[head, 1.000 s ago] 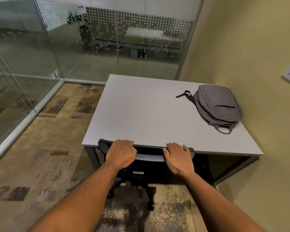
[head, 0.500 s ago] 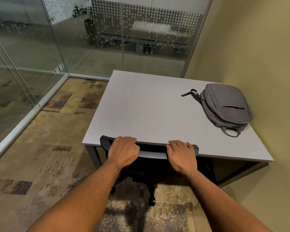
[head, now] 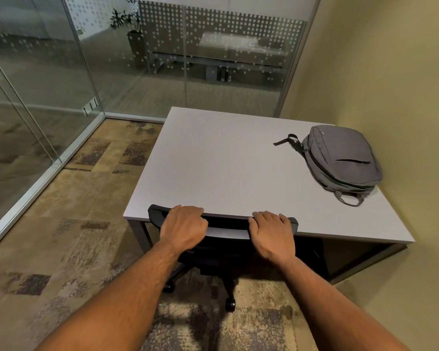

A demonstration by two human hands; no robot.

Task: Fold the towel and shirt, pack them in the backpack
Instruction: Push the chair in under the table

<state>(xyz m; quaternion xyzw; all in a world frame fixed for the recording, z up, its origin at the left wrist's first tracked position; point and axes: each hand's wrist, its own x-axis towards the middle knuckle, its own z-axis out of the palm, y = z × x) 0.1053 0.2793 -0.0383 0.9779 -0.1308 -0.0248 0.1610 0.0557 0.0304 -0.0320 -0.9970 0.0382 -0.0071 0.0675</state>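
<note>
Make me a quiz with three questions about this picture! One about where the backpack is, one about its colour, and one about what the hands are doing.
1. Where is the backpack?
A. on the floor
B. on the table, at its right side by the wall
C. on the chair seat

2. What colour is the backpack?
A. grey
B. red
C. yellow

3. What are the two hands doing?
A. folding a towel
B. opening the backpack
C. gripping the top of the chair back

Answers:
1 B: it lies flat on the table next to the yellow wall.
2 A: its fabric is plain grey.
3 C: the left hand and right hand curl over the chair back.
</note>
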